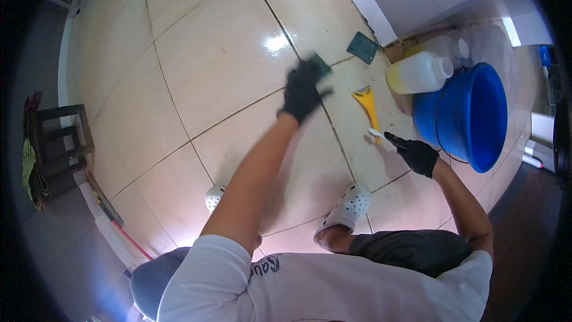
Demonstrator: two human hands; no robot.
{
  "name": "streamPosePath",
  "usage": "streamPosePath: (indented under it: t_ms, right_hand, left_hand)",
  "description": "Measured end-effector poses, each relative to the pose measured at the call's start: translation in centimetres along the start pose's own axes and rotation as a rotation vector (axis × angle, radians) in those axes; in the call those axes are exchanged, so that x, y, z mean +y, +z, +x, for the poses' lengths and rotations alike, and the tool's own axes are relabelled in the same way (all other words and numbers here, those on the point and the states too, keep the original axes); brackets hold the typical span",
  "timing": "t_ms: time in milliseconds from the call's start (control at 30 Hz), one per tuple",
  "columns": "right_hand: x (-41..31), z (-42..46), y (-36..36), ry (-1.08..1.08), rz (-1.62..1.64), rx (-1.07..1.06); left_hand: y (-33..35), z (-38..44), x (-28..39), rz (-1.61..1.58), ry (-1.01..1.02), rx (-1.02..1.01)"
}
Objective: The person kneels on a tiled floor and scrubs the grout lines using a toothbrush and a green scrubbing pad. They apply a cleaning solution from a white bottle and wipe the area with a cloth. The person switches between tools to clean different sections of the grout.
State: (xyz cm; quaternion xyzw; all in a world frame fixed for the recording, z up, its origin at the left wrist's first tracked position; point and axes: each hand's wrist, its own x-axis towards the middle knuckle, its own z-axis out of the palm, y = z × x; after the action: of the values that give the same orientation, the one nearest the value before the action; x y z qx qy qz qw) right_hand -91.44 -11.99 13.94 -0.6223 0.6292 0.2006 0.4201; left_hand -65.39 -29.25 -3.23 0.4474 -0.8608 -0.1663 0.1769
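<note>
My left hand (303,94), in a black glove and blurred, reaches forward over the tile floor (214,71). A dark green scouring pad (322,68) shows from under its fingertips, against the tiles near a grout joint. In my black-gloved right hand (418,156) is a white toothbrush (377,133), head pointing left and most of the handle hidden by the fingers. Below the brush head lies the handle of a yellow scraper (368,103), flat on the floor. A second green scouring pad (363,48) rests farther forward, beside the wall corner.
A blue bucket (447,116) stands at right. Beside it are a translucent plastic jug (420,74) with yellowish liquid and another jug (440,47) behind. My white clogs (353,201) are on the tiles. A dark wooden stool (65,138) stands far left, near a red pole (132,239).
</note>
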Motion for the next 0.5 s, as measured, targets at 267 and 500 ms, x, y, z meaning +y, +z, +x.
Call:
streamPosePath:
  t_ms: [267,500]
  right_hand:
    - [-7.1,7.8,-4.7,-0.170,-0.096,0.273]
    - [-13.3,20.2,1.4,0.060,0.141,0.548]
  left_hand:
    - [-5.1,-3.0,-9.2,0.241,-0.367,0.023]
    - [-6.3,-3.4,-11.6,0.289,-0.500,0.077]
